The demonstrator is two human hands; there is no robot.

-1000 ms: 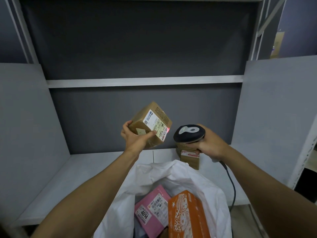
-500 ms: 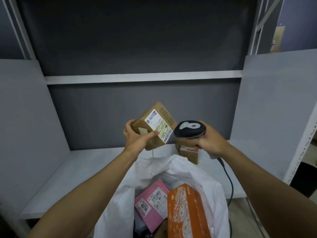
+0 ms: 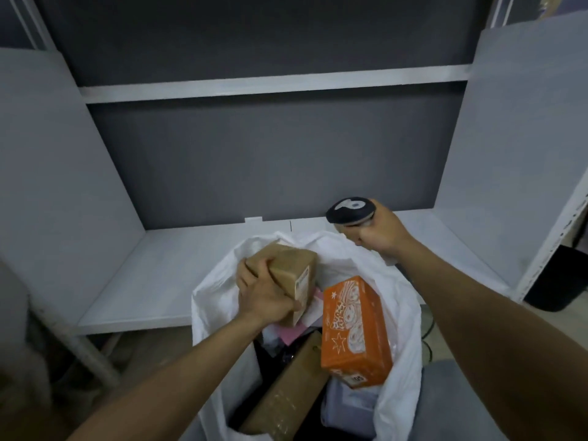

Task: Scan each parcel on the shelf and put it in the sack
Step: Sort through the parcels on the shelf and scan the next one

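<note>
Head view: left hand (image 3: 264,297) grips brown box (image 3: 286,262) over sack (image 3: 216,297) mouth.
Right hand (image 3: 380,235): curled round scanner (image 3: 350,211), far right, above shelf (image 3: 159,275).
Box label: white, print blurred.
Orange box (image 3: 353,329): in sack, lettering unreadable.

Left forearm (image 3: 191,361), right forearm (image 3: 477,313) bare to frame edge; left hand (image 3: 264,297), right hand (image 3: 381,233) bare.

back panel (image 3: 270,160): dark grey, matte, upright at the rear | black bin (image 3: 555,281): on the floor far right, partly hidden behind a white perforated upright (image 3: 547,249) | black cable (image 3: 428,327): looped on the tan floor (image 3: 152,351) | grey-blue shape (image 3: 455,399): lower right, too blurred to identify
</note>
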